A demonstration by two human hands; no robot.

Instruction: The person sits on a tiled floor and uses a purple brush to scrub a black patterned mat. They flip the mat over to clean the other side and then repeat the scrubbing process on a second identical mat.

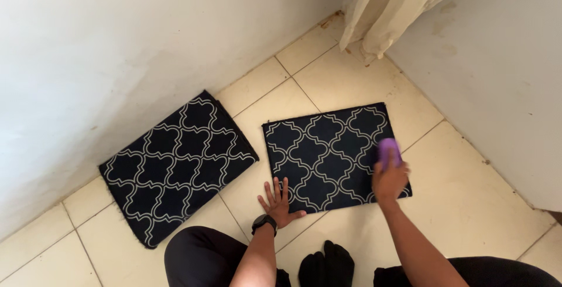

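Two dark patterned mats lie on the tiled floor (468,205). The right grip (389,179) is clamped on one purple brush (389,149), pressed on the near mat (328,152). The left grip (278,200) lies flat, fingers spread, on that mat's edge. The second mat (175,164) sits well left of it.

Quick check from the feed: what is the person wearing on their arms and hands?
Both forearms are bare, with no sleeves or gloves in view. The left hand has a black watch with a dark band at the wrist. The right hand wears nothing visible.
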